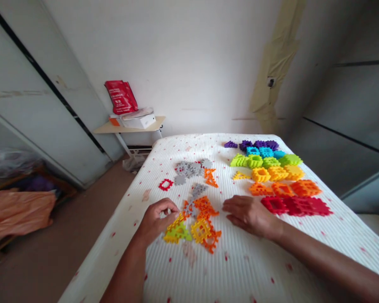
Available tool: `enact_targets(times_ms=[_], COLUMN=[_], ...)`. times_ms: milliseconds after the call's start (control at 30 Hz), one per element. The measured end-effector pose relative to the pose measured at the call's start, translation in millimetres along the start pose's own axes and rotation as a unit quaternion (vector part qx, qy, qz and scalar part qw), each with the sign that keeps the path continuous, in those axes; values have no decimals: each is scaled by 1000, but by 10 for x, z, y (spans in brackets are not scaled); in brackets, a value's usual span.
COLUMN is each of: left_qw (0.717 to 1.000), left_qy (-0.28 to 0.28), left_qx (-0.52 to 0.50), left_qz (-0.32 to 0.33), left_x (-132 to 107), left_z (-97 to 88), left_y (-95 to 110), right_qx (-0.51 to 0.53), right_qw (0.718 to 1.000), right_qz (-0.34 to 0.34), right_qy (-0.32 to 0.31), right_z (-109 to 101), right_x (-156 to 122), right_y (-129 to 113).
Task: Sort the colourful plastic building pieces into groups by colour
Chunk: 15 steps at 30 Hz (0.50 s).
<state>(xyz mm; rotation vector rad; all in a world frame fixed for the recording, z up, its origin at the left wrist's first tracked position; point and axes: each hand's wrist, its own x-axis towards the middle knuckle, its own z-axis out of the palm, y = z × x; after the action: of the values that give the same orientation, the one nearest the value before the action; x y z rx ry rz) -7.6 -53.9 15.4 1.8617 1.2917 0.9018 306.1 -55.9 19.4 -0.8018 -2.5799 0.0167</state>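
Note:
My left hand (159,219) has thumb and forefinger closed together at the top edge of a small pile. Right under those fingertips lies a yellow piece (173,225) beside a lime-green triangular piece (180,231); what is pinched, if anything, I cannot make out. Also in this pile are a yellow square frame (201,230), orange toothed pieces (205,206) and a grey triangular piece (198,190). To the right, my right hand (251,214) rests low over the bed cover, fingers stretched toward the pile, with no piece visible in it. Its wrist is close to the red pieces (298,205).
Rows of orange (306,188), yellow (278,173), green (255,161), blue (265,152) and purple (260,145) pieces run along the right. Grey pieces (189,169) and a red frame (166,184) lie beyond my left hand. A side table (159,122) holds a red bag (121,97).

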Motion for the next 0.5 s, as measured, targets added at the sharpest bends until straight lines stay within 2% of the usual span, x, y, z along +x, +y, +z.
enact_targets(times_ms=[100,200,300,500], left_qw=[993,972,953,921], left_qy=[-54,-62,-29,85], left_qx=[89,205,270,318], left_qz=[57,94,139,208], left_x=[-218,-373,-437,-379], left_z=[35,110,195,350], left_y=[-5,-63,-182,-355], right_qx=[8,-4,-14,-8], right_qw=[999,999,999,999], right_qz=[-34,-41,-41,-29], right_qy=[-17,-29,-27,-17], right_z=[274,410,470,537], right_x=[-39,-69,-88,-90], right_y=[-267,-330,-312,-301])
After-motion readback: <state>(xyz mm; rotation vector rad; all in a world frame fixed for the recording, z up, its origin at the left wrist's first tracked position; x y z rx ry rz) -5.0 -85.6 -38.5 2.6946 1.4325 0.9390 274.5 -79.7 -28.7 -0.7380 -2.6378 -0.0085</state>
